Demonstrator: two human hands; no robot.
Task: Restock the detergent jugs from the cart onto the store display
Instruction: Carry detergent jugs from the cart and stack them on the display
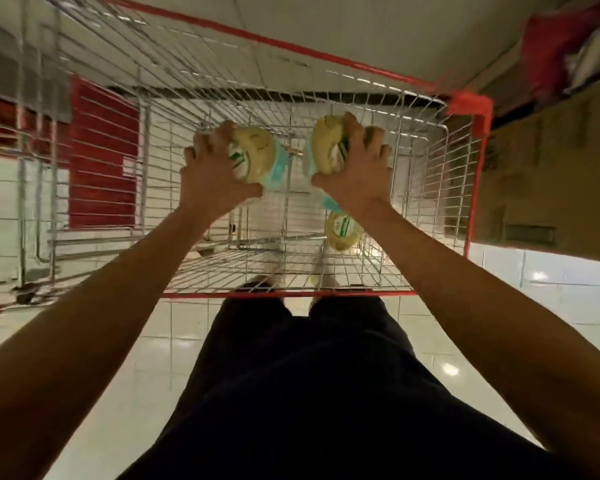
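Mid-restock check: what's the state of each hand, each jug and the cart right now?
left hand: grips the left jug, inside the cart
right hand: grips the right jug, inside the cart
left jug: held, not out of the cart yet
right jug: held, not out of the cart yet
third jug: lying in the cart, untouched
cart: holds three jugs

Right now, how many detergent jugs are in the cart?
3. The left jug is held by the left hand, the right jug by the right hand, and a third jug lies below the right hand, at the right side of the cart. The hands could hide more.
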